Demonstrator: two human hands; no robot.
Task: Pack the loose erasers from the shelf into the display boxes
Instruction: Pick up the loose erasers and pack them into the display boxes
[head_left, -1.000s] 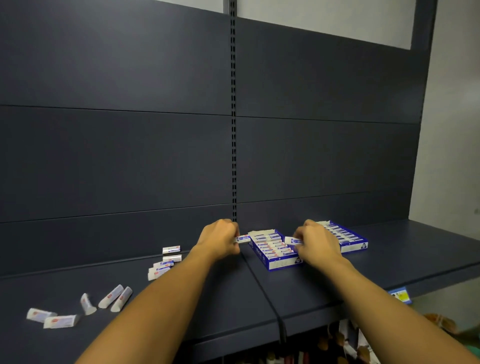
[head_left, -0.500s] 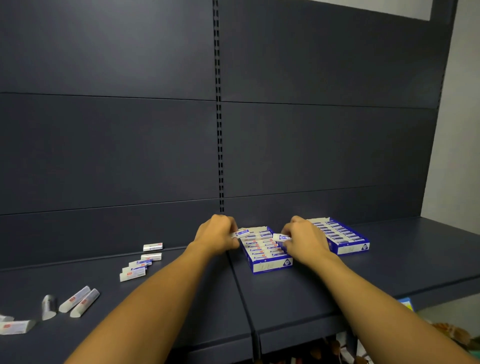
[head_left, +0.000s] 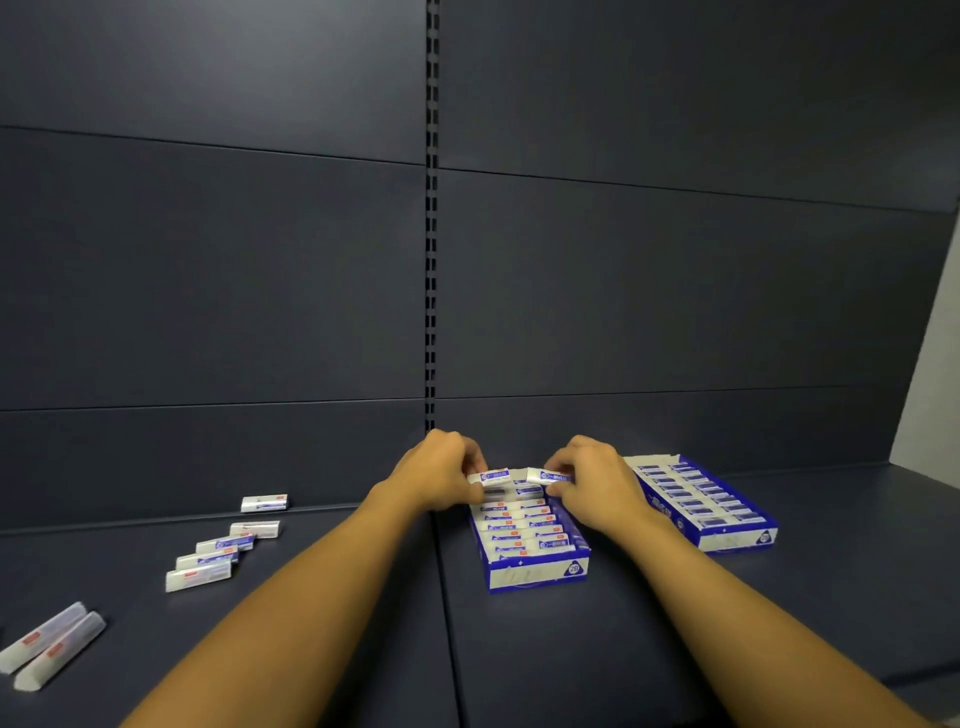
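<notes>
A blue-and-white display box (head_left: 540, 572) sits on the dark shelf, holding two rows of wrapped erasers. My left hand (head_left: 441, 470) pinches one eraser (head_left: 488, 476) over the box's far left end. My right hand (head_left: 592, 480) pinches another eraser (head_left: 545, 475) over the far right end. A second display box (head_left: 737, 538), filled with erasers, stands to the right. Several loose erasers lie on the shelf to the left, the nearest group (head_left: 218, 553) in a diagonal line with one (head_left: 264, 503) behind it.
Two longer wrapped sticks (head_left: 52, 647) lie at the far left near the shelf's front. The dark back panel (head_left: 311, 286) rises right behind the boxes. A seam (head_left: 449, 623) runs between the two shelf boards under my left forearm.
Both hands have moved in over the far end of the near box, each still holding its eraser. The camera has tilted and shifted, so the shelf sits lower in view.
</notes>
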